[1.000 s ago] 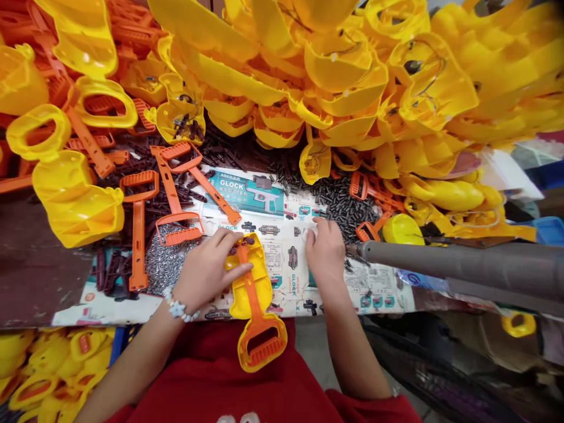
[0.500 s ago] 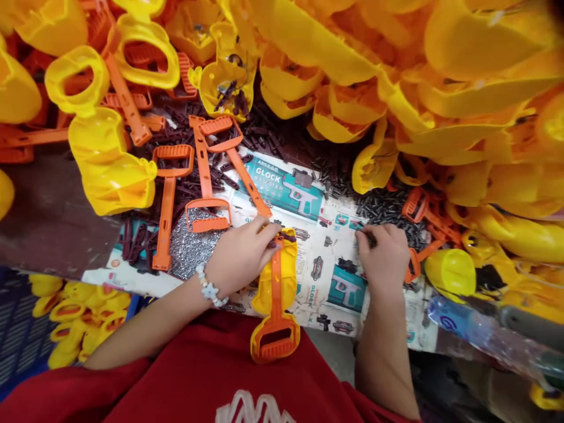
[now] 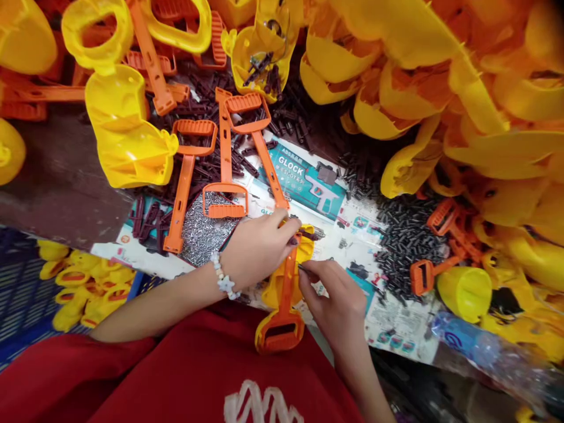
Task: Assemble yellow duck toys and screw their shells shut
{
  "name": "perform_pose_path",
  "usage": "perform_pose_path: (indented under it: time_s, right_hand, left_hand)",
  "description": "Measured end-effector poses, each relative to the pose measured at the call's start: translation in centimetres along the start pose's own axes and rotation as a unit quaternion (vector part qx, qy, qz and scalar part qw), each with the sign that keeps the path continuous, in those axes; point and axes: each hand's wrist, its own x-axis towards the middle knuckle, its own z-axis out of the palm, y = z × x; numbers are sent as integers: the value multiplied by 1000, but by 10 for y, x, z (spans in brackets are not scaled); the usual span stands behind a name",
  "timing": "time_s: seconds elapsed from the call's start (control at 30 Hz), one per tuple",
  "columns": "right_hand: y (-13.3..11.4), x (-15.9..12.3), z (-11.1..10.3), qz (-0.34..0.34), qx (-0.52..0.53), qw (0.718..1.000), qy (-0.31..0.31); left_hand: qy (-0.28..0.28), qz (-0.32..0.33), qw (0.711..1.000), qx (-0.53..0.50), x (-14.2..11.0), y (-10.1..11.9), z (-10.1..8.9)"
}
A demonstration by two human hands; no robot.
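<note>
In front of my shirt, a yellow plastic half-shell point(image 3: 273, 288) has an orange handle piece point(image 3: 288, 282) lying along it, grip end towards me. My left hand point(image 3: 262, 244) is closed at the far end of this orange piece, its fingertips by a dark brown plastic part point(image 3: 311, 235). My fingers partly hide how that part sits. Just right of the orange piece, my right hand point(image 3: 337, 294) pinches a small dark pin point(image 3: 301, 267), only its tip showing.
Loose orange handles point(image 3: 180, 202) lie ahead on the left, beside a heap of silver screws point(image 3: 205, 229) and dark brown parts point(image 3: 202, 158). Dark pins point(image 3: 408, 235) lie to the right. Yellow shells point(image 3: 480, 158) pile up at the back right. A plastic bottle point(image 3: 480, 346) lies at the right edge.
My right hand has come from beside the dark pins leftward to the yellow shell. My left hand stays at the orange piece. The whole view has shifted a little.
</note>
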Motion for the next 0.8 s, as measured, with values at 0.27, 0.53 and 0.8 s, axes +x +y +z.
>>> perform_pose_path:
  time_s: [0.27, 0.53, 0.8]
  right_hand:
    - [-2, 4, 5, 21, -18, 1000, 9]
    - [-7, 10, 15, 63, -14, 996, 63]
    - [-16, 15, 28, 74, -18, 993, 85]
  left_hand:
    - [10, -5, 1000, 12, -2, 0, 3]
    - [-22, -1, 1000, -3, -8, 2, 0]
    - [16, 2, 988, -153, -22, -10, 0]
